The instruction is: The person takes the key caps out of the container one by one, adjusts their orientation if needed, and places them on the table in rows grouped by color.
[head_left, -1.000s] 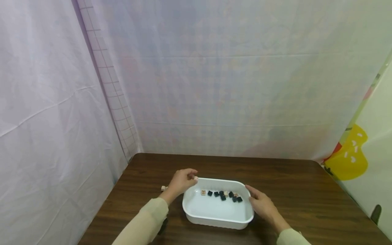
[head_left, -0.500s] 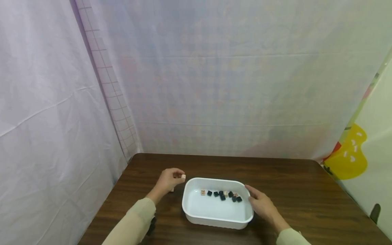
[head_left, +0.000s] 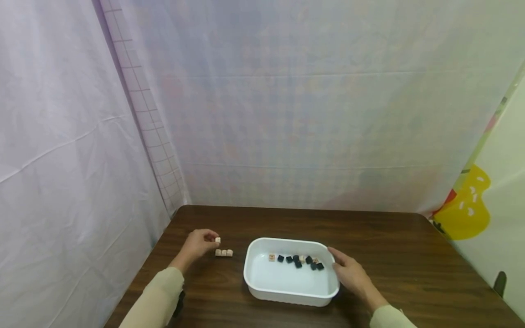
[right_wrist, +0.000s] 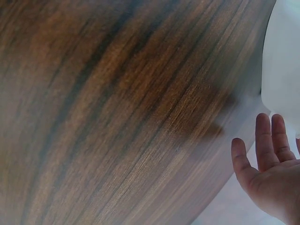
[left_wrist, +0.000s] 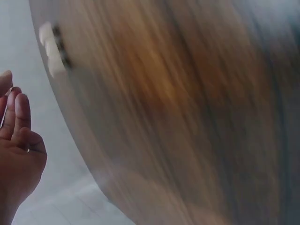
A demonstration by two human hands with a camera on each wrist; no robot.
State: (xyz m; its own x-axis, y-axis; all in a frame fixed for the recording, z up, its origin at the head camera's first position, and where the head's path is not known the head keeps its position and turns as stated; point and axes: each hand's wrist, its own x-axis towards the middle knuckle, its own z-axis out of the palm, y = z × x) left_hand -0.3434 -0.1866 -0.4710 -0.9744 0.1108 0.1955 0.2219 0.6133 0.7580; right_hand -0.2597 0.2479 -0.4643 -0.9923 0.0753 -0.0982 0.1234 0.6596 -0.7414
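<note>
My left hand (head_left: 198, 242) pinches a small cream cube (head_left: 218, 240) between thumb and fingertips. It is above and just left of a short row of three similar cream cubes (head_left: 223, 253) on the table. In the left wrist view this row of cubes (left_wrist: 52, 49) is blurred, and the held cube is hidden. On the right, a white tray (head_left: 292, 301) holds several small black pieces (head_left: 289, 259) and a few cream ones (head_left: 272, 258). My right hand (head_left: 352, 273) rests against the tray's right side. Its fingers (right_wrist: 265, 143) look mostly straight beside the white wall.
The dark wood-grain table (head_left: 410, 273) extends beyond both hands. Pale curtains (head_left: 307, 114) hang behind its far edge and along the left. At the right is a cloth with a yellow print (head_left: 465, 212). A dark object (head_left: 179, 304) shows beside the left sleeve.
My left hand has moved left from the tray's rim with the cream cube, uncovering the row of three cubes. The tray and my right hand have stayed in place.
</note>
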